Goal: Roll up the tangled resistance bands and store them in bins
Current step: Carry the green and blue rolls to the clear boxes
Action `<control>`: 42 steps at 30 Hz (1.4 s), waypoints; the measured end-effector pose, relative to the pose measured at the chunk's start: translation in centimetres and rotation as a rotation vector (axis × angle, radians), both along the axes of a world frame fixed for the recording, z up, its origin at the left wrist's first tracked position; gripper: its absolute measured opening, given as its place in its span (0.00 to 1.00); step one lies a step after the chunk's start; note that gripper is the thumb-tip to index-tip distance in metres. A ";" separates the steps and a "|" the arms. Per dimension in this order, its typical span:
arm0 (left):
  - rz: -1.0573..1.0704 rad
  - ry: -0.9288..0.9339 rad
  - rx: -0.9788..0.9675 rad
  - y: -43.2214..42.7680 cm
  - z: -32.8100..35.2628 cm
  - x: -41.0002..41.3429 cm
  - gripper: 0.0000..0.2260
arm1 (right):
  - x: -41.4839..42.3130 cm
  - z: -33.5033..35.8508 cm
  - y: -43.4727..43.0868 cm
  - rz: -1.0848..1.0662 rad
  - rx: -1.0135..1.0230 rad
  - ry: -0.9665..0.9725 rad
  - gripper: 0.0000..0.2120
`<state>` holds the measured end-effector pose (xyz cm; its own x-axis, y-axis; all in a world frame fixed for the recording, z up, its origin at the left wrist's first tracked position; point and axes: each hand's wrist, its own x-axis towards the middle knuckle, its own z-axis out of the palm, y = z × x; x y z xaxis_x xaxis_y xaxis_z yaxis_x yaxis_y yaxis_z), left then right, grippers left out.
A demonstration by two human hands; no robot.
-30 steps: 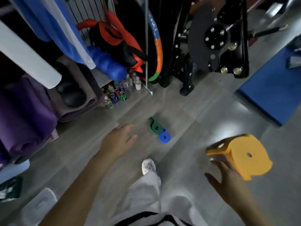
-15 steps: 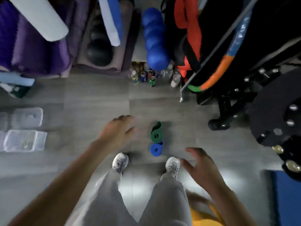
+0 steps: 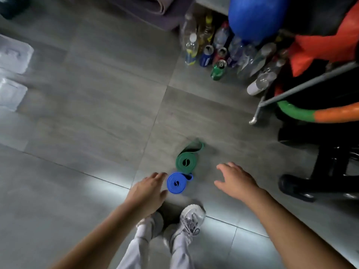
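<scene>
Resistance bands (image 3: 182,167): in the head view you see two of them on the grey floor (image 3: 97,117), right in front of your feet.
Blue band (image 3: 176,183): it is rolled up in a tight, flat coil. A small bit of its end sticks out on the right side.
Green band (image 3: 186,161): it is rolled up too, but a loose loop sticks out at its far end. It lies just past the blue band, and the two touch or nearly touch.
Left hand (image 3: 147,191): your fingers are straight and a little apart, and the hand holds nothing. The fingertips are just beside the blue band. You cannot tell if they touch it.
Right hand (image 3: 236,181): it is spread wide with the palm down, and it holds nothing. It is to the right of both bands, near them but apart.
Shoes (image 3: 191,216): your pale shoes stand close together, just behind the blue band.
Bins (image 3: 13,53): two clear ones sit at the far left edge, well apart from the bands. They look blurry.
Bottles and cans (image 3: 213,51): a bunch stands on the floor at the top, next to a big blue round thing (image 3: 256,16).
Hoop (image 3: 318,111): it is green and orange, on the right, under a grey metal bar (image 3: 303,88).
Black machine foot (image 3: 295,188): it rests on the floor, right of your right hand.
</scene>
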<state>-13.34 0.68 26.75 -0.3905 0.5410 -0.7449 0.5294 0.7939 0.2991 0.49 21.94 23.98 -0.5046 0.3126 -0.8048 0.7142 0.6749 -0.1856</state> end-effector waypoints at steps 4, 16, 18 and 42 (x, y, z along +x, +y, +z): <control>0.061 0.014 0.021 1.6 -10.4 -1.4 0.24 | -0.9 -10.2 -0.2 0.270 0.082 -0.040 0.23; 0.032 -0.116 -0.051 -1.6 -33.0 6.0 0.52 | -5.5 -29.5 -2.6 0.876 0.282 0.080 0.63; 0.021 -0.133 -0.017 -1.9 -34.7 7.0 0.55 | -6.0 -31.3 -2.7 0.939 0.292 0.050 0.66; 0.128 0.042 -0.042 -6.6 -28.4 5.6 0.51 | -0.4 -24.4 -5.1 0.058 0.208 -0.002 0.53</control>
